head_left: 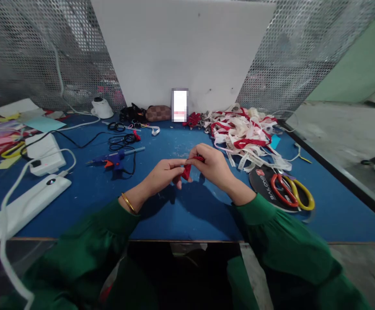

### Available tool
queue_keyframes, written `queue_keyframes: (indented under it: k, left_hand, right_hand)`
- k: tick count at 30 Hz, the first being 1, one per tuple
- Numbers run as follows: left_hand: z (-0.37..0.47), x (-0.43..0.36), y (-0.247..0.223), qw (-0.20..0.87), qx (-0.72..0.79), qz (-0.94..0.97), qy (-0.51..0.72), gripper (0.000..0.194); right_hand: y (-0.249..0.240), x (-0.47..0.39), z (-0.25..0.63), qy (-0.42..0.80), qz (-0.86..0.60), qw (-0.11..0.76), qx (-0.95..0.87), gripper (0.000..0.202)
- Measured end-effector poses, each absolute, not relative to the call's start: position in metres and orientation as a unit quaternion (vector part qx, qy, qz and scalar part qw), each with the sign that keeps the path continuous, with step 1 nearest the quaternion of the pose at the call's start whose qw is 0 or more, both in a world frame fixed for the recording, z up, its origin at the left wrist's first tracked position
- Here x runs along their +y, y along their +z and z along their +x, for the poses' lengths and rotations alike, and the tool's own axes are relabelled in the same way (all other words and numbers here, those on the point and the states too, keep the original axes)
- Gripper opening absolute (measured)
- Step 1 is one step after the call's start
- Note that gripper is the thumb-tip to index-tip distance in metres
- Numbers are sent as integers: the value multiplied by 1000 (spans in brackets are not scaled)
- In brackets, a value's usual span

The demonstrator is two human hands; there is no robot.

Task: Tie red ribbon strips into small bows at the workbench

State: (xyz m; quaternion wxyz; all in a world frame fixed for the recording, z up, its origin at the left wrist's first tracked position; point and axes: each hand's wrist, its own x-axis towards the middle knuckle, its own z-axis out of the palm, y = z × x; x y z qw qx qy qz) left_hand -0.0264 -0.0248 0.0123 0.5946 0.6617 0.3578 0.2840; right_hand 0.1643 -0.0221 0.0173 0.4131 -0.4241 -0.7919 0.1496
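Above the middle of the blue table, my two hands meet around a small piece of red ribbon (186, 172). My left hand (165, 175) pinches its lower part between thumb and fingers. From the other side, my right hand (210, 165) grips the upper part, with some red showing between its fingers. Most of the ribbon is covered by the fingers, so its full shape is hidden. A blue glue gun (114, 160) lies to the left of my left hand. Scissors with red and yellow handles (293, 192) rest to the right of my right hand.
A heap of white and red ribbons (242, 129) covers the back right of the table (187, 219). On the left lie a white power strip (45, 155), a long white device (26, 206) and cables. A lit phone (180, 105) leans against the white board (184, 51).
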Motion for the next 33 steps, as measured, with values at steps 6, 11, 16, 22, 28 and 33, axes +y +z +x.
queue_keyframes:
  k: [6, 11, 16, 22, 28, 33]
  left_hand:
    - [-24, -26, 10, 591, 367, 656, 293, 40]
    - [-24, -27, 11, 613, 362, 643, 283, 28]
    - [-26, -28, 14, 647, 343, 623, 274, 30]
    - [-30, -28, 15, 692, 300, 583, 302, 35]
    - [-33, -27, 18, 756, 271, 475, 361, 38]
    - [-34, -28, 23, 780, 249, 407, 404, 35]
  right_hand:
    - [15, -17, 166, 218, -431, 417, -770, 12]
    - [17, -13, 168, 328, -432, 423, -726, 13]
    - [15, -6, 172, 440, -427, 436, -658, 21]
    - [3, -4, 169, 558, -418, 430, -574, 27]
    - [5, -11, 160, 577, -366, 448, -577, 34]
    - [12, -15, 168, 363, -341, 519, -694, 36]
